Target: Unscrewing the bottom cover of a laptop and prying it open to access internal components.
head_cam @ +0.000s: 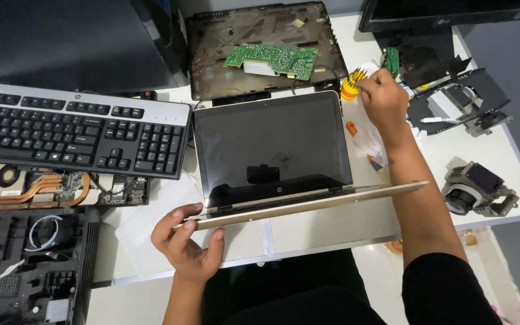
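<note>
A gold laptop base (308, 204) is tilted up on edge at the table's front, its dark screen (272, 141) lying flat behind it. My left hand (188, 241) grips the base's left corner from below. My right hand (380, 96) reaches to the back right, fingers pinched at a yellow holder of screwdriver bits (350, 84); whether it holds a bit I cannot tell.
A black keyboard (79, 129) lies at left over an exposed laptop board with copper heat pipes (37, 186). A black laptop shell with a green circuit board (272, 58) sits behind the screen. Projector parts (479, 189) rest at right. A monitor stand (428, 36) is at back right.
</note>
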